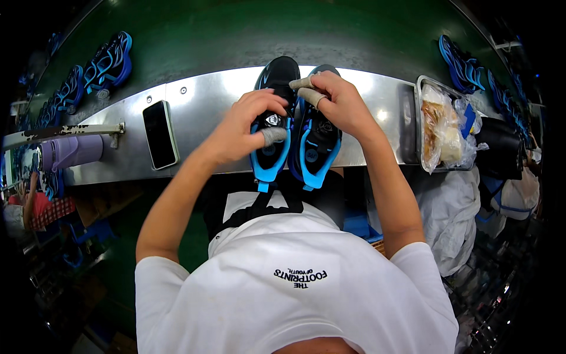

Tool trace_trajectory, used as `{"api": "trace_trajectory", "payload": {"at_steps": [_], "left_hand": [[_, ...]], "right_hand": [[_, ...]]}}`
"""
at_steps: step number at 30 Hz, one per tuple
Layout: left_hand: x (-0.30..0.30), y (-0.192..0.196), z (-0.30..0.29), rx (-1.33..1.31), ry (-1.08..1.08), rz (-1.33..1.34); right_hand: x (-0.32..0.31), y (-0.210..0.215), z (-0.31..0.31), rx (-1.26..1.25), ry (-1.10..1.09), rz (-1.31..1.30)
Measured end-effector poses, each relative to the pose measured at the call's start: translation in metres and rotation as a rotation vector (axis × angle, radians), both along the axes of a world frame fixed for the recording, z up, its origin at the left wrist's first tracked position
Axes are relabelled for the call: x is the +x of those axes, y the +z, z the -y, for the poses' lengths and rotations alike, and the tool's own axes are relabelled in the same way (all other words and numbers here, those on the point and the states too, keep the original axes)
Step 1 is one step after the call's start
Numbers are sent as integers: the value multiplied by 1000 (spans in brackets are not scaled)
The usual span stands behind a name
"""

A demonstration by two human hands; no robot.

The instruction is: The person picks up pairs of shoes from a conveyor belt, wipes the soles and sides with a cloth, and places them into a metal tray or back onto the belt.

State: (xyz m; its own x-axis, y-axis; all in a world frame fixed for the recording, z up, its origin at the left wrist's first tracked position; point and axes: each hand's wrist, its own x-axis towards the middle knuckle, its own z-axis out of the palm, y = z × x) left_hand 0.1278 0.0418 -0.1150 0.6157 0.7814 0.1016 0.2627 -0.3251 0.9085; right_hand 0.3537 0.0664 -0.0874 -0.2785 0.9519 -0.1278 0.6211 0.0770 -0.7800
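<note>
Two black sneakers with bright blue trim stand side by side on the metal ledge, toes pointing away from me. My left hand is closed over the left shoe, its fingers curled on the upper and its covered thumb beside a round silver dial. Over the right shoe reaches my right hand. Its thumb and forefinger, both in tan finger covers, come close together at the left shoe's inner edge; whatever lies between their tips is too small to make out.
A phone lies on the ledge at left, near a purple cup and a worn metal bar. To the right is a metal tray of plastic-wrapped items. More blue-black shoes line the green surface beyond.
</note>
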Motion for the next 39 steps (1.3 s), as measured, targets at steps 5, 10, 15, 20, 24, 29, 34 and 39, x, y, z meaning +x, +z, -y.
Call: {"api": "trace_trajectory", "payload": {"at_steps": [5, 10, 15, 20, 24, 29, 34, 39], "left_hand": [[16, -8, 20, 136, 418, -21], [-3, -16, -10, 12, 75, 113], [-3, -6, -14, 80, -115, 7], [-18, 10, 48, -90, 471, 198], [-20, 32, 67, -1154, 422, 497], [-1, 12, 65, -1291, 383, 812], [10, 6, 75, -1277, 506, 914], [4, 8, 71, -1254, 443, 890]], "right_hand": [[-8, -7, -3, 51, 32, 32], [-9, -7, -14, -15, 41, -27], [-9, -11, -19, -96, 37, -17], [-6, 9, -4, 50, 55, -58], [-14, 19, 9, -41, 335, -85], [-23, 9, 8, 2, 434, -38], [-33, 10, 21, 26, 322, -73], [-29, 12, 13, 64, 369, -27]]}}
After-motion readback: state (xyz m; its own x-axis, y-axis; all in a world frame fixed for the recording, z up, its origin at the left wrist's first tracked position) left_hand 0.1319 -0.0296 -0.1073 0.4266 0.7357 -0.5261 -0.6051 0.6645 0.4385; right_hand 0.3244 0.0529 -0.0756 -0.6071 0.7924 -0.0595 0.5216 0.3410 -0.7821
